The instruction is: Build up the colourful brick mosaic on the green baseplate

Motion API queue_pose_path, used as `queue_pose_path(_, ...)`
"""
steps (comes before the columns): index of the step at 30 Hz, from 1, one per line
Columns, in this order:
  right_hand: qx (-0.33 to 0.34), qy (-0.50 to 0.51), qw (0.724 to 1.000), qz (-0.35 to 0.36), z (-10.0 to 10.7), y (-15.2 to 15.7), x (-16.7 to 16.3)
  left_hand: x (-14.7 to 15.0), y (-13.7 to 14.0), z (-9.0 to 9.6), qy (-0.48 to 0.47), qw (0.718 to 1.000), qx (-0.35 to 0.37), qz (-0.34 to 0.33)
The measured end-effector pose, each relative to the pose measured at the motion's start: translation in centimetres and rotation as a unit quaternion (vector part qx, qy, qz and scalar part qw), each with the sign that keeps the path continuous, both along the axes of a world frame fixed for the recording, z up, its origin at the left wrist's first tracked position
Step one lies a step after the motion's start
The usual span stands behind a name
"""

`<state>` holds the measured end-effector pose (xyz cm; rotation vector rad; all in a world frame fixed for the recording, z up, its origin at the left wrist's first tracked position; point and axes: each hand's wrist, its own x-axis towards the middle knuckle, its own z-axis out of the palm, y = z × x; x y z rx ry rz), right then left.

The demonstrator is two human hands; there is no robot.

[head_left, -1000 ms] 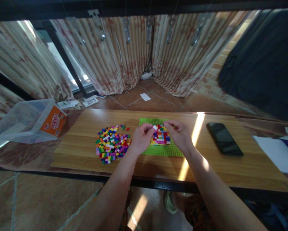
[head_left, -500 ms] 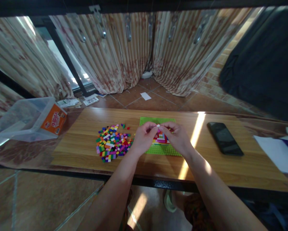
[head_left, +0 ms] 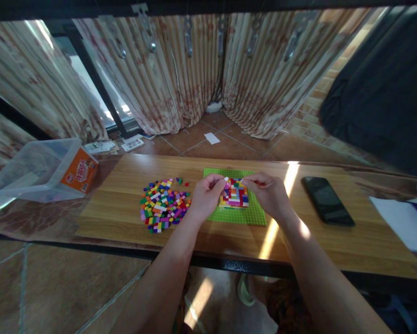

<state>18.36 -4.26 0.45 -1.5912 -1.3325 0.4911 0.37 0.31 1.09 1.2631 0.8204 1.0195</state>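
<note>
A small white toy brick (head_left: pixel 226 179) pokes out between the thumb and fingers of my left hand (head_left: pixel 207 195), with a bit of pink just below it. My right hand (head_left: pixel 268 192) pinches thumb and fingertips together at the far right side of the built block of bricks (head_left: pixel 235 196); whatever is in them is too small to make out. That block is many-coloured and sits on a green studded baseplate (head_left: pixel 259 215). Left of my left hand lies a loose pile of coloured bricks (head_left: pixel 165 206).
A black phone (head_left: pixel 327 201) rests on the right of the wooden table (head_left: pixel 111 204). White paper (head_left: pixel 396 222) lies at the far right. Past the left end stands a clear plastic bin (head_left: pixel 37 171) with an orange label. Two stray bricks lie behind the pile.
My hands have moved apart: fingertips that met over the block now have a gap between them, showing more of it. The white brick stays with my left hand.
</note>
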Motion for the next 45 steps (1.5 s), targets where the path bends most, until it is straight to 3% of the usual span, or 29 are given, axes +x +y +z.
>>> queue_pose_path(5,0.022,-0.137,0.99,0.004,-1.0,0.1,-0.1,-0.3,0.6,-0.7,0.01,0.999,0.007,0.044)
queue_pose_path(11,0.036,-0.174,0.984,0.002,-1.3,0.5,-0.8,-0.3,0.4,-0.4,0.017,0.999,0.001,0.045)
queue_pose_path(27,0.018,-0.126,0.992,-0.015,-1.6,0.6,-0.9,-0.5,0.5,-0.4,0.034,0.998,0.007,0.048)
queue_pose_path(34,-0.017,-0.055,0.997,-0.042,-2.1,1.4,-0.6,-0.4,0.6,-0.7,0.041,0.998,0.016,0.05)
queue_pose_path(40,-0.057,0.117,0.991,-0.011,-3.2,2.0,-0.3,-0.3,0.6,-0.8,0.049,0.997,0.02,0.049)
queue_pose_path(45,-0.055,0.101,0.993,0.013,-3.4,2.2,-0.4,-0.1,0.5,-1.4,0.055,0.998,0.016,0.034)
